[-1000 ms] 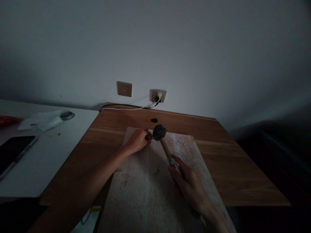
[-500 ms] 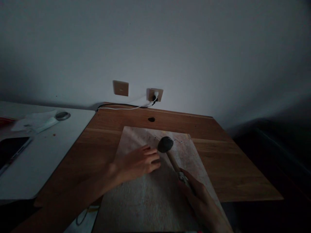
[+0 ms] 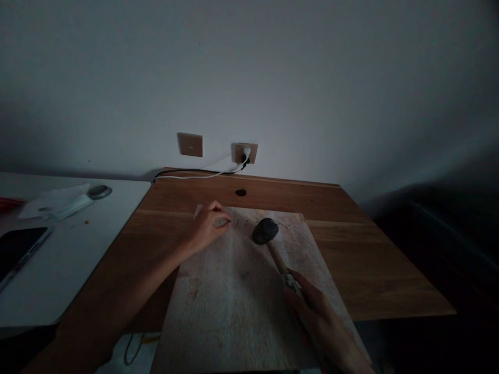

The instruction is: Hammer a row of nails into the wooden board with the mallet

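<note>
My right hand [image 3: 314, 309] is wrapped round the handle of a rubber mallet [image 3: 265, 231]. Its black head hovers over or rests on the upper part of a worn wooden board [image 3: 210, 311]; I cannot tell which. Along the board's far end runs a row of small nails [image 3: 246, 222], several of them upright, just left of the mallet head. At the row's left end my left hand [image 3: 210, 227] pinches with thumb and forefinger, its fingertips at a nail [image 3: 230, 222] that they partly hide. A further nail [image 3: 289, 226] lies to the right of the head.
The board lies on a brown wooden desk [image 3: 374, 259] with a cable hole [image 3: 240, 192]. Cables run to a wall socket [image 3: 246, 153]. On the left, a white table [image 3: 89, 249] carries a phone-like dark device [image 3: 21, 246], papers [image 3: 58, 200] and a roll of tape [image 3: 100, 191].
My left hand has moved left and away from me, from beside the mallet head to the row's left end, and its loose fingers have closed into a pinch. The mallet has hardly moved.
</note>
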Motion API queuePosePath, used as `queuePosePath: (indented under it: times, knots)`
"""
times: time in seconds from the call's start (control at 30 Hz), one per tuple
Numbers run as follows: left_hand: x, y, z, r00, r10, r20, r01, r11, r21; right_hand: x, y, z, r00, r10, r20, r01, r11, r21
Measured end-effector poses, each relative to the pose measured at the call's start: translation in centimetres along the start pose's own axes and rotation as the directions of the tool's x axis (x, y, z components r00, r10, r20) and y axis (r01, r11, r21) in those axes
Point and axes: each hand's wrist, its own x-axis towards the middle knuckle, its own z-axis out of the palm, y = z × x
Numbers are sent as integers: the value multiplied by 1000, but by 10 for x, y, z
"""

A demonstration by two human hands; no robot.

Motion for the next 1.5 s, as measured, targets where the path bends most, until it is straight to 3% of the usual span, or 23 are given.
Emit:
queuePosePath:
  times: [0.07, 0.17, 0.3, 0.57, 0.97, 1.07, 1.17, 1.5]
  knots:
    - [5, -18, 6, 996, -90, 4, 90, 995, -44, 0, 2, 0, 1000, 10, -9, -10, 1000, 0]
    - [9, -27, 12, 991, -130, 29, 132, 989, -63, 0, 9, 2, 998, 60, -28, -61, 998, -10]
    - [12, -25, 14, 983, -181, 33, 184, 978, -95, -2, 12, 3, 995, 80, -59, -80, 997, -3]
    - [12, -26, 17, 987, -157, 18, 158, 985, -64, 0, 13, 5, 996, 75, -55, -75, 997, 4]
    - [10, -21, 15, 981, -192, -9, 192, 981, -43, 3, 18, 3, 996, 71, 49, -71, 997, 6]
    - [10, -18, 16, 985, -174, -13, 174, 985, -15, 0, 20, 4, 995, 100, 3, -100, 995, 9]
    - [10, -15, 16, 987, -159, -12, 159, 987, 17, -3, 16, 5, 994, 99, -46, -99, 995, 13]
    - [11, -8, 12, 974, -224, 22, 224, 975, -7, -3, 3, 1, 998, 63, 26, -61, 994, -86]
